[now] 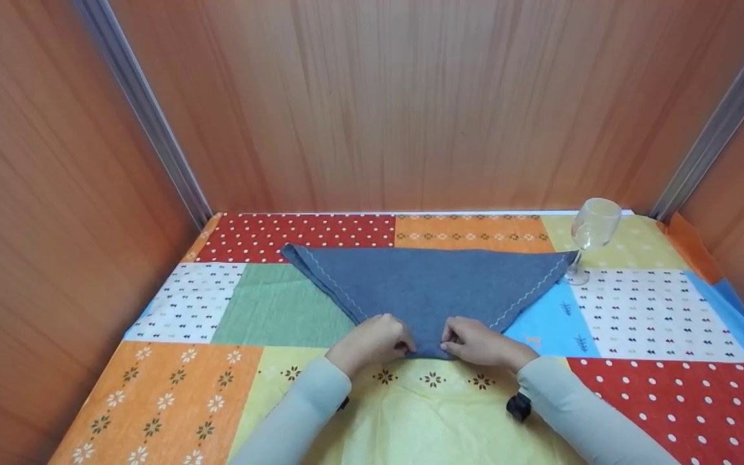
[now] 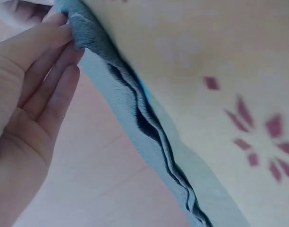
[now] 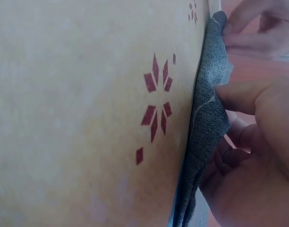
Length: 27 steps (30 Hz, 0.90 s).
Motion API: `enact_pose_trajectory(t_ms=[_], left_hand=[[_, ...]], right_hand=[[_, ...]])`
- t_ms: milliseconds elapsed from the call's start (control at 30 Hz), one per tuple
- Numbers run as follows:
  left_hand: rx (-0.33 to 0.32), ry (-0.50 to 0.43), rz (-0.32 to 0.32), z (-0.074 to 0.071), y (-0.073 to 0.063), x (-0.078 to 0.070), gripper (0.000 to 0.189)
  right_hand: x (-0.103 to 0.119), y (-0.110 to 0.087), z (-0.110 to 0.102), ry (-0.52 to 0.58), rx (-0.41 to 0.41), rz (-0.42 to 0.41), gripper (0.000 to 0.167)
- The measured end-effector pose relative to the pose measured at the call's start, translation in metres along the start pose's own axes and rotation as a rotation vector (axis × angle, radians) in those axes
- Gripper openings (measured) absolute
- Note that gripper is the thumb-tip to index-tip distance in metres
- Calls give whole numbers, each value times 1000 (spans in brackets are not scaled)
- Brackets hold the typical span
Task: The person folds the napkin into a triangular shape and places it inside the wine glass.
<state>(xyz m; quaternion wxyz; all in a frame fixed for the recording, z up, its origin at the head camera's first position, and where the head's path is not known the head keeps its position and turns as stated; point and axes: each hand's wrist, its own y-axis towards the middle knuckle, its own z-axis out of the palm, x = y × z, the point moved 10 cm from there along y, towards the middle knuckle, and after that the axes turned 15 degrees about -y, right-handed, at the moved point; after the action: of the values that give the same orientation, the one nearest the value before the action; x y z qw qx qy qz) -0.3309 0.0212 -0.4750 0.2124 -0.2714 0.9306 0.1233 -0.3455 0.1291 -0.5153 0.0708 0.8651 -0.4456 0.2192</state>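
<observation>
- Upright wood-grain panels [image 1: 423,103] at far, left and right, streaked orange-brown, with smooth grey corner posts [image 1: 146,110] between.
- Beneath, a patchwork tablecloth [image 1: 288,310]: rectangles of polka-dotted red, plain green, flowered orange and yellow, small-patterned white, and blue.
- Mid-table, a slate-blue cloth [image 1: 430,284] of matte, fuzzy weave: long straight far edge, sides slanting in to a short near edge, pale wavy stitching along both slants, layers rippled at the margins.
- Pale, plain sleeves [image 1: 294,413] at near left and near right.
- Left hand [image 1: 372,339] at the near edge's left part, thumb and fingertips pinching folded fabric.
- Right hand [image 1: 485,342] opposite, near right, thumb and curled fingers pinching the same edge.
- Far right, an upright clear wine glass [image 1: 597,223]: rounded bowl, slim stem, flat foot; cloth's right tip just beside, contact impossible to tell.
- Small black wrist device [image 1: 519,407] under the right cuff.
</observation>
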Motion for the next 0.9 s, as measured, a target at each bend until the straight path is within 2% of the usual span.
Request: enact_pose_trajectory(t_ms=[200, 433, 567, 733, 800, 900], left_hand=[[-3, 5, 4, 2, -5, -1, 20], [26, -27, -68, 4, -4, 4, 18], [23, -54, -89, 3, -3, 6, 18], [24, -100, -100, 3, -5, 8, 19], [30, -127, -107, 4, -6, 9, 20], [33, -158, -109, 5, -8, 10, 21]], right_hand=[[-1, -1, 1, 3, 5, 5, 5], [5, -6, -2, -48, -30, -50, 6], [15, -16, -11, -206, -66, -125, 11], [30, -31, -19, -474, -186, -275, 26], [33, -34, -19, -529, -217, -316, 29], [33, -36, -18, -544, -222, -331, 30]])
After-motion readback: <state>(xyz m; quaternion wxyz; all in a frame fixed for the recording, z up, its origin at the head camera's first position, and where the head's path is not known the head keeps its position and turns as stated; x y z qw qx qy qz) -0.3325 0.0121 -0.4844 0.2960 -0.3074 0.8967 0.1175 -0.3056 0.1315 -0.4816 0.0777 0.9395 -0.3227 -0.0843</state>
